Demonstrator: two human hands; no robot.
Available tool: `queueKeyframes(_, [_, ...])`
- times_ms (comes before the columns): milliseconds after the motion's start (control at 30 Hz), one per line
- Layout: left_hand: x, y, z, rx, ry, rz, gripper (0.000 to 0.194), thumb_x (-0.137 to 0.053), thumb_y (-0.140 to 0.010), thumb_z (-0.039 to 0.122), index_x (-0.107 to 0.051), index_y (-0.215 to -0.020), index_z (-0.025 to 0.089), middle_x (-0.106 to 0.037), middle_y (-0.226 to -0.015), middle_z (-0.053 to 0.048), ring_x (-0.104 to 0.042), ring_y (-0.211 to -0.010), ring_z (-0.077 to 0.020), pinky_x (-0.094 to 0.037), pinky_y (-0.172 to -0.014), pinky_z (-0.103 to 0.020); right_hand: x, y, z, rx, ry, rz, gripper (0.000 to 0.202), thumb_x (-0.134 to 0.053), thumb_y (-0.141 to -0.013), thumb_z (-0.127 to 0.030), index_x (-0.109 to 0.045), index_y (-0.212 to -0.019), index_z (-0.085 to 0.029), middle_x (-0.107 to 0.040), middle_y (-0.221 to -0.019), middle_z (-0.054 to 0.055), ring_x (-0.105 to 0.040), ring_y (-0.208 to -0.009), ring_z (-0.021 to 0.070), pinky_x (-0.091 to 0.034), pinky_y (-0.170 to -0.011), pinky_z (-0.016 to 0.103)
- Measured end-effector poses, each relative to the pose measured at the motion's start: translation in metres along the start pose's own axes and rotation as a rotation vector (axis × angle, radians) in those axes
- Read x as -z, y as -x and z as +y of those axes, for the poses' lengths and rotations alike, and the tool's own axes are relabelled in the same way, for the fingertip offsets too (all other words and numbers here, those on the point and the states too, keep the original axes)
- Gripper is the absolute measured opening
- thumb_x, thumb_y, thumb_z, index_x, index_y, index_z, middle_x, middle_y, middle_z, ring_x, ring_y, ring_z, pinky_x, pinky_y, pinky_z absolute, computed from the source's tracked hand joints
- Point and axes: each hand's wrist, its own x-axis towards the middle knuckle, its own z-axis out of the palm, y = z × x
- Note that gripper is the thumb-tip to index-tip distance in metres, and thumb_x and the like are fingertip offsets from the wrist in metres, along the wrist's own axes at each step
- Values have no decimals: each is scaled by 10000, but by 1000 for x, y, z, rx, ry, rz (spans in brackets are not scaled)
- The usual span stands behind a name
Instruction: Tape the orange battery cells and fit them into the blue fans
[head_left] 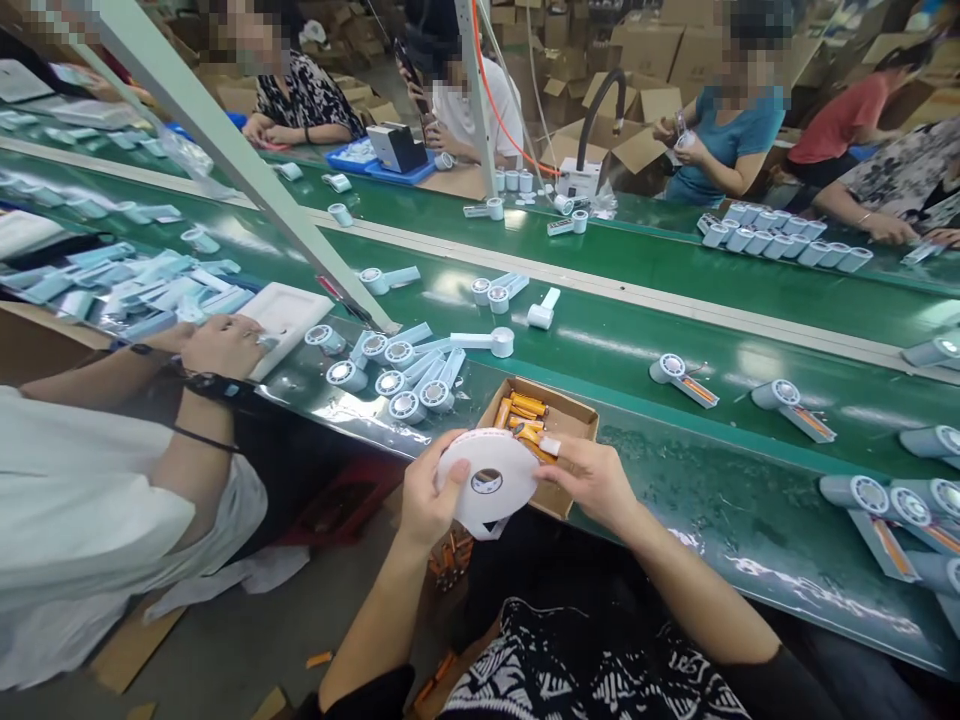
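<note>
- I have the left hand (pixel 435 490) clasping the white roll (pixel 487 452), thumb across its face.
- Right hand (pixel 592 480) meets its right edge; I can't tell its grip.
- Carton (pixel 589 418) just beyond; green worktop (pixel 652 465) stretches rightward.

White tape roll (pixel 514 462), printed core (pixel 486 488), tilted, face upward, between both hands (pixel 429 497) (pixel 600 485)

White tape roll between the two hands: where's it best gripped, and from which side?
Probably by the outer rim of the white tape roll, coming from the left, thumb on the face toward the camera and fingers behind. It is a broad, thin disc with its flat face showing; the left hand grips that side, leaving the opposite edge to the right hand.
</note>
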Motion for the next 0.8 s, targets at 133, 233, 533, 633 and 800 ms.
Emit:
queueKeyframes(133, [3,-16,16,-71,-44,-139,364,-724,-846,474,-779,-1081,202,-782,-1022,-85,-729,-923,-286,-598,-860,-371,13,-7,1,-200,-237,-148,416,-861,-786,-357,-807,-1186,-259,-822,-1167,58,-795,-1087,289,-656,-993,465])
queueKeyframes(233, [-1,-29,23,-90,-36,-182,386,-765,-812,472,-758,-1091,206,-767,-1005,-73,-720,-887,-260,-600,-815,-343,16,-13,2,-242,-369,-112,513,-912,-692,-287,-794,-1189,-240,-822,-1158,71,-787,-1107,296,-662,-982,470])
queueKeyframes(533, [-46,3,25,9,51,-167,378,-756,-857,478,-754,-1109,196,-782,-998,-63,-738,-873,-247,-616,-818,-340,21,-3,9,-147,-671,595,459,-917,-735,-403,-749,-1134,-248,-800,-1172,95,-762,-1100,285,-647,-993,462])
queueKeyframes(633, [-37,0,18,6,30,-365,357,-727,-873,469,-783,-1106,204,-797,-955,-55,-745,-821,-247,-625,-794,-346,79,-10,-4,64,-654,709,395,-805,-865,-451,-719,-1223,-309,-760,-1252,43,-729,-1170,235,-660,-948,392])
queueKeyframes(800, [-15,-53,-10,-54,-328,-286,495,-763,-815,453,-750,-1246,212,-770,-1244,-101,-708,-1157,-345,-570,-1045,-477,71,23,-1,-242,-946,230,484,-920,-768,-391,-740,-1188,-232,-793,-1091,80,-764,-857,178,-661,-690,252])
